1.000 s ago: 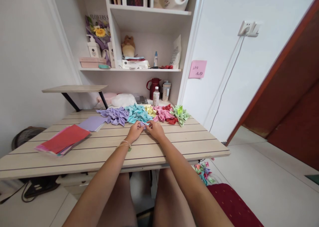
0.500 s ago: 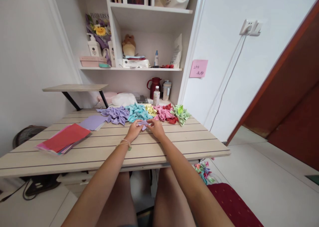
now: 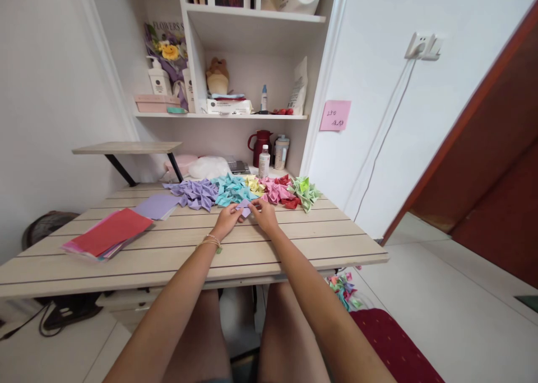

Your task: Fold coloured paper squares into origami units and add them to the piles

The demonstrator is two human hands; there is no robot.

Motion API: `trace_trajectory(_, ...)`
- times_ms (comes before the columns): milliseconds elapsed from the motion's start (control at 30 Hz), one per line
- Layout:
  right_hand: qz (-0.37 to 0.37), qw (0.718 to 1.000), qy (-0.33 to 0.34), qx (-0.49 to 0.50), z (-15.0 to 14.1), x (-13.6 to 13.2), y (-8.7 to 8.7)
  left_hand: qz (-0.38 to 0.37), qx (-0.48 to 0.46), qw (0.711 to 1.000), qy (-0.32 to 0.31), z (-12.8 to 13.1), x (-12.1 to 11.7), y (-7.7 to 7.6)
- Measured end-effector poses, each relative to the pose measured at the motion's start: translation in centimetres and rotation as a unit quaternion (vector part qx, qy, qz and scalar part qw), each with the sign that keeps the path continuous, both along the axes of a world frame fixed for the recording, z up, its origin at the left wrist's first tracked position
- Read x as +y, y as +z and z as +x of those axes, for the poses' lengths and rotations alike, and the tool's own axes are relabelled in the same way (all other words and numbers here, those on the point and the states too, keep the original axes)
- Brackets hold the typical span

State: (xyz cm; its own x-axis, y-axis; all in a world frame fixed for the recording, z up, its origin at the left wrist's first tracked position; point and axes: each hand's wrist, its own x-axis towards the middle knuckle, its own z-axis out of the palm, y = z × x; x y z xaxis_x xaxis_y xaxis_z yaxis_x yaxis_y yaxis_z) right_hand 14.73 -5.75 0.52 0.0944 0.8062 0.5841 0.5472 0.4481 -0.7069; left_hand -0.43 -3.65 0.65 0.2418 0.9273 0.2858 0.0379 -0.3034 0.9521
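Lilac paper [image 3: 244, 209] sits at twelve o'clock, pinched between our left hand [image 3: 227, 218] and right hand [image 3: 264, 215]; uneven finger pressure could skew its creases; just beyond, at eleven, our knuckles could nudge the purple folded pieces [image 3: 195, 194].

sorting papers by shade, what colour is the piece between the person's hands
The folded paper is light purple, seen best in the current head view.

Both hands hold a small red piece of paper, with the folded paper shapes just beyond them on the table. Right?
The colour is wrong: in the head view, the small piece of paper held by the left hand and right hand is purple, not red. The rest stands.
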Motion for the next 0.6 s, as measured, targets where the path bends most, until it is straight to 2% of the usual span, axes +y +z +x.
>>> trace_trajectory(233, 0.006, 1.000, 0.009, 0.030, -0.1, 0.1, -0.1, -0.005, -0.019, 1.000, 0.000, -0.1, -0.1, 0.2)
trace_trajectory(600, -0.018, 0.998, 0.010, 0.063, 0.1, 0.9, -1.1, -0.012, -0.054, 0.998, 0.011, -0.2, 0.1, 0.0)
